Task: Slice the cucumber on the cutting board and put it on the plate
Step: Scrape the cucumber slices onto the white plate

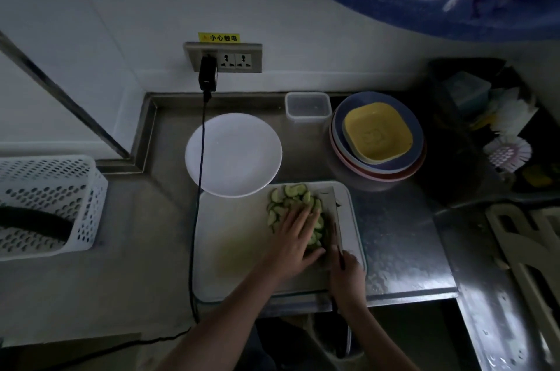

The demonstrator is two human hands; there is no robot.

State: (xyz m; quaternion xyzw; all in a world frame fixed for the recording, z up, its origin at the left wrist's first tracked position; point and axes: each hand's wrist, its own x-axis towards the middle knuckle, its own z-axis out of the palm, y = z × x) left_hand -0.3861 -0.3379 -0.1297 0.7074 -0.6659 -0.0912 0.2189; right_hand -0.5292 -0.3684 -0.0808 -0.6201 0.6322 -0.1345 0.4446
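1. The left hand [298,234] is lying flat over the cucumber slices [291,193] in the lower centre of the frame. Its fingers are extended and pressing down, not curled. Judged purpose: it is crowding the pile against the blade.
2. The right hand [347,273] is clenching its fingers round the handle of the knife [335,213]. The broad blade is standing along the right side of the pile and appears to be serving as a wall or scoop.
3. The slices are sitting heaped on the right half of the cutting board [236,249], touching the blade. None are lying on the plate [233,155].
4. The slices are showing as thin half-moons with pale flesh and dark green rind, overlapping loosely. No uncut length is showing, though the left hand is hiding part of the pile.
5. The white plate is sitting in the middle of the frame, its rim overlapping the board's upper left corner. This placement is probably keeping the transfer short.
6. A black cable [202,134] is crossing the plate's left part. It is judged a snag risk during loading.
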